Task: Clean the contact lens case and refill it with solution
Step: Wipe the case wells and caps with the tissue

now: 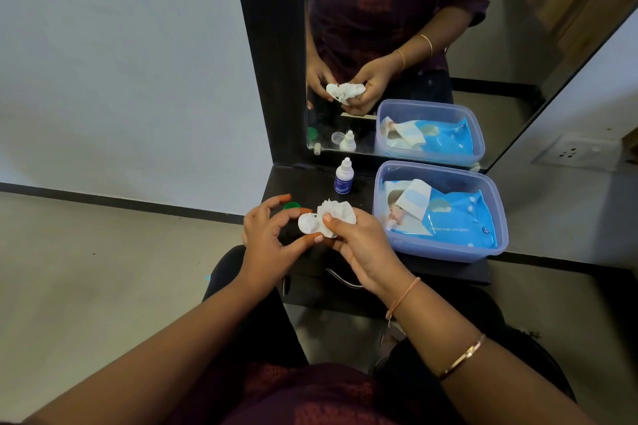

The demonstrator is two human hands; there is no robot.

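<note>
My left hand [267, 235] pinches the white contact lens case [308, 222] between thumb and fingers, above the black shelf. My right hand [359, 245] grips a crumpled white wipe [337, 216] and presses it against the right part of the case. A green cap [291, 206] lies on the shelf just behind my left fingers. The small white solution bottle [344, 176] with a blue label stands upright and capped at the back of the shelf, near the mirror.
A clear plastic tub [497, 217] holding a blue pack of baby wipes [448, 217] fills the right side of the black shelf [448, 271]. A mirror [414, 28] in a black frame rises behind it. A metal drawer handle [341, 278] sits under my hands.
</note>
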